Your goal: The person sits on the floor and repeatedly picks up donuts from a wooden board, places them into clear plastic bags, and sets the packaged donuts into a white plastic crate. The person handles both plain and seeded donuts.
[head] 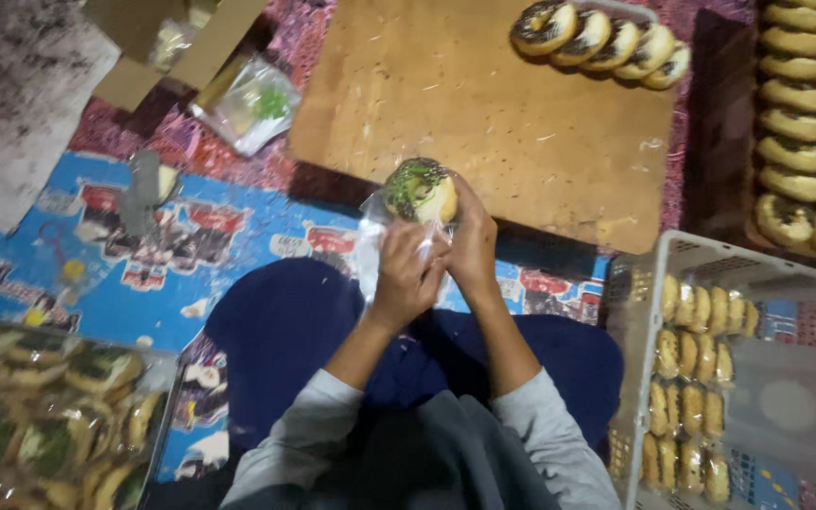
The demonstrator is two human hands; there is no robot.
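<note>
Grey sleeves [332, 425] low in view, forearms angled up and inward over dark-blue lap. Left hand [406, 279] curled, fingers pinched shut on clear plastic bag [370, 236]. Right hand [474, 247] upright beside it, fingers closed around green-sprinkled doughnut [421, 191], half inside bag mouth, above near edge of brown board [484, 113]. White basket [805, 312] of packed doughnuts to right.

Five doughnuts in a row [600, 40] on board [484, 123]; one doughnut in hand [421, 191]; one white basket [805, 283]; one clear bag [370, 247].

dim indoor light, soft overall blur, dark shadows, corners and edges smeared.
</note>
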